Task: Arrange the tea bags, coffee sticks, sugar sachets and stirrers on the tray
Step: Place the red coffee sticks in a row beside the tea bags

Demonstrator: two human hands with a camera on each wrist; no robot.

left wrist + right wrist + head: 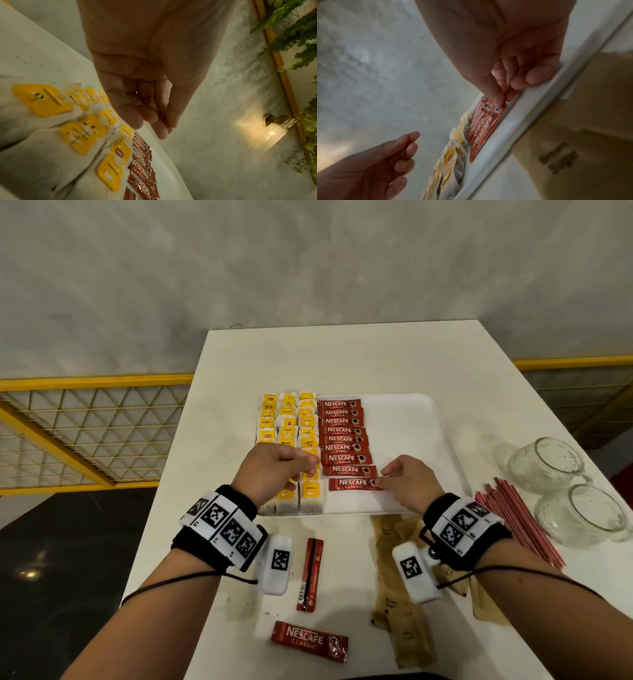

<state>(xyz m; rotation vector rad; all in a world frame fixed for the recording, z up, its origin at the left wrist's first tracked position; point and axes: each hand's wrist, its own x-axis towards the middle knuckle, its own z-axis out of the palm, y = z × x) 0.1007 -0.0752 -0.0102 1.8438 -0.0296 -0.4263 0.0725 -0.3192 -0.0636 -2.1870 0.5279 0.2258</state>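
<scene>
The right hand [407,484] pinches the right end of a red coffee stick [352,484] between thumb and fingertips, the stick lying flat on the white tray [428,419] as the nearest in a column of coffee sticks [340,436] running away from the hand. The left hand [274,470] hovers over rows of tea bags [287,422], fingers loosely curled, seemingly holding nothing, though the wrist view is blurred. Sugar sachets [400,607] lie beneath the right wrist; stirrers [517,515] lie to its right.

Red, yellow, brown on white

Red coffee stick [354,484] under right fingertips [498,105]; yellow-tagged tea bags [287,436] beneath left fingers [145,116]; white tray [411,419].
</scene>
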